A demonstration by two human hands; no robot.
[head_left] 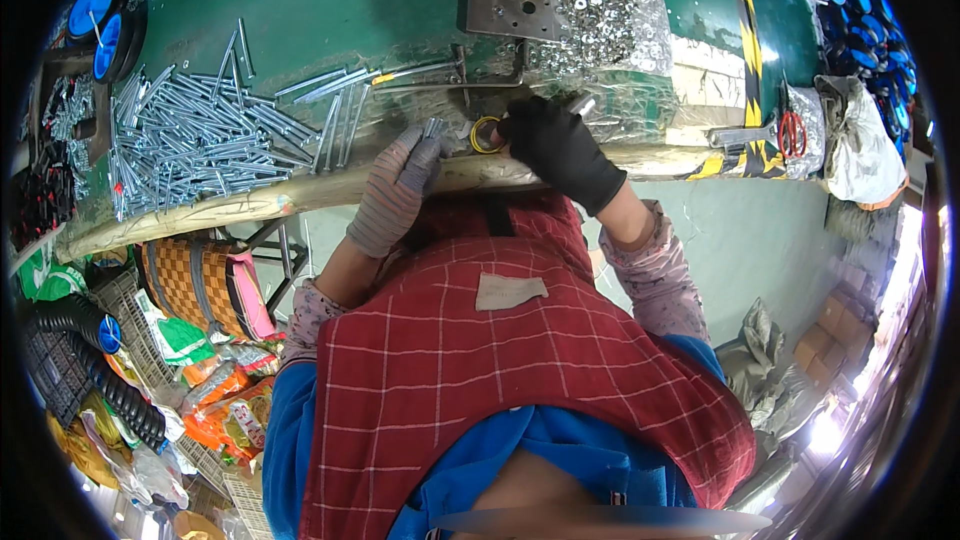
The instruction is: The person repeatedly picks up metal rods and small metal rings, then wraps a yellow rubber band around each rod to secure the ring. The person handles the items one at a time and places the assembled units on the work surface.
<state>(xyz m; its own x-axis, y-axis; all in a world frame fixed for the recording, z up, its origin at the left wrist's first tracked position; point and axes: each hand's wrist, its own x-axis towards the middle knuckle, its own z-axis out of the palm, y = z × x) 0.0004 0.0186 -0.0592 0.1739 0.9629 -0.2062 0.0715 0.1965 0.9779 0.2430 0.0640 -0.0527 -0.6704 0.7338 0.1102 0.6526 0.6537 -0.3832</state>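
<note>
My left hand, in a grey striped glove, is closed at the bench's front edge. Short shiny metal ends, like those of bolts, stick up from its fingers; the rest is hidden. Just to its right is my right hand, in a black glove with bare fingertips, its fingers curled. A yellow ring shows beside those fingertips, and a silver metal cylinder shows past the knuckles. What the right fingers grip is hidden. A large heap of long bolts lies left of my hands.
A pile of small nuts and washers lies on clear plastic at the back, beside a metal plate. Red-handled scissors lie right. Blue-centred wheels stack far right. A checked bag and a crate sit below left.
</note>
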